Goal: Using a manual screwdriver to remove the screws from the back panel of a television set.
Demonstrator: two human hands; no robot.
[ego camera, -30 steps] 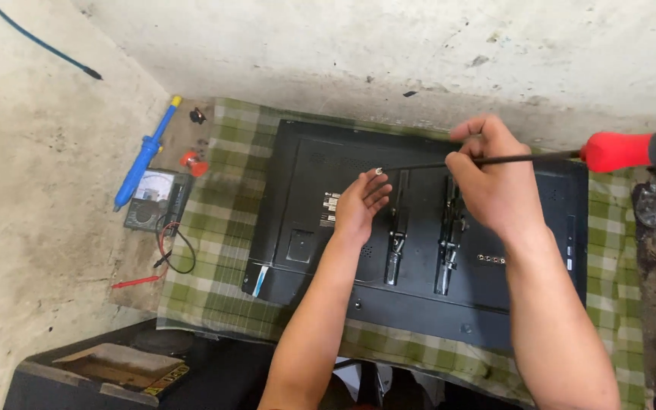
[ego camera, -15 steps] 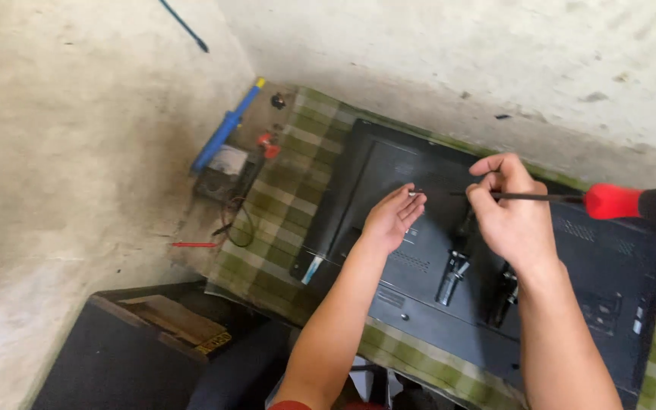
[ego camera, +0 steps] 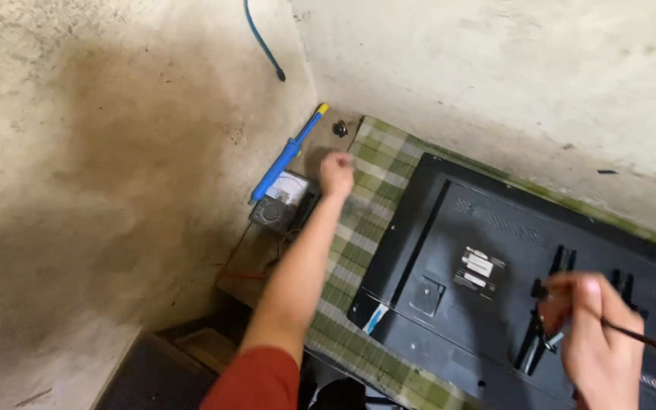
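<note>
A black flat-screen television (ego camera: 487,228) lies face down on a green checked cloth (ego camera: 370,163). My right hand (ego camera: 597,345) is over its back near the mounting brackets, gripping a screwdriver (ego camera: 635,335) with a thin dark shaft and a red handle. My left hand (ego camera: 337,173) is stretched out to the far left corner of the cloth, blurred, with its fingers curled in. It hovers beside a grey analogue multimeter (ego camera: 279,203). Whether anything is inside it is hidden.
A blue suction tool with a yellow tip (ego camera: 288,152) lies against the wall by the meter. A small dark knob (ego camera: 339,128) sits at the corner. A blue cable (ego camera: 262,42) hangs on the concrete wall. A dark box (ego camera: 157,368) stands below the table's left edge.
My left hand has left the television's back and reached left to the corner beside the meter. The view has swung left, so my right hand and screwdriver now sit at the lower right.
</note>
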